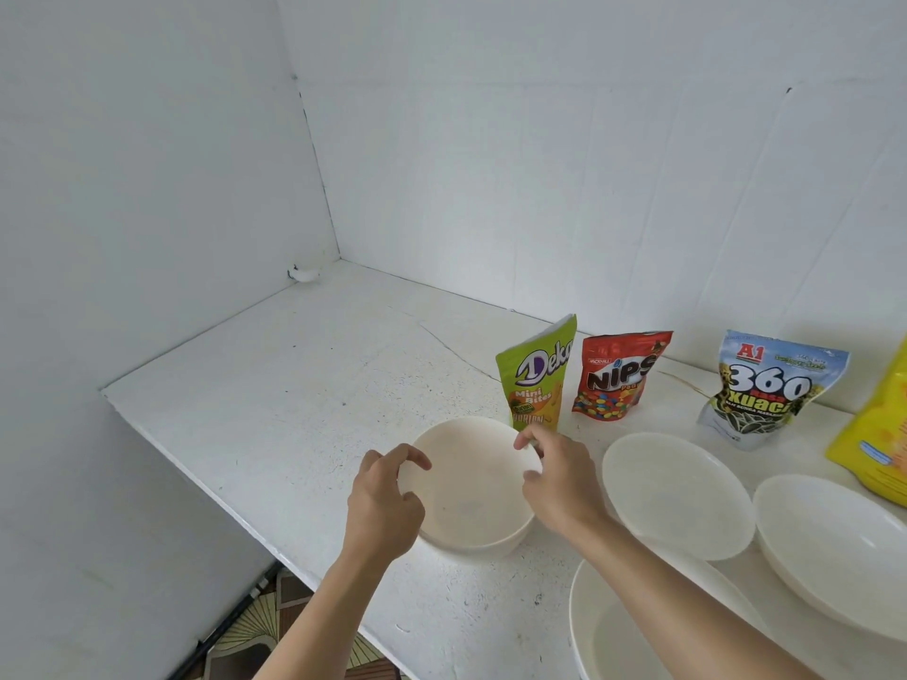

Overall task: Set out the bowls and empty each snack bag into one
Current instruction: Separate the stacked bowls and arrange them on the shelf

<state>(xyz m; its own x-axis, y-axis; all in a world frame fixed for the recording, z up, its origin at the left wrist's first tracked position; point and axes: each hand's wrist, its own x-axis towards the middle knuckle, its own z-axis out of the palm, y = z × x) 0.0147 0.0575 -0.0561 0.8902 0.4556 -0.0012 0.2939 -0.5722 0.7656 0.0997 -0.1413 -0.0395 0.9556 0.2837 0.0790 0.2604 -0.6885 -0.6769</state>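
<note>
An empty deep white bowl [473, 498] stands on the white counter [294, 385] in front of me. My left hand [387, 503] curls round its left rim and my right hand [559, 478] pinches its right rim. Behind the bowl stand a green Deka Mini Bites bag [537, 380] and a red Nips bag [618, 375]. Farther right are an A1 360 seed bag [770, 390] and part of a yellow bag [878, 434]. Three more empty white bowls lie to the right: one shallow [677, 493], one at the edge [834, 547], one under my right forearm [618, 635].
White walls close the counter at the back and on the left, meeting in a corner [338, 260]. The counter's front edge [235, 512] runs diagonally, with patterned floor [255, 625] below it. The counter's left half is bare.
</note>
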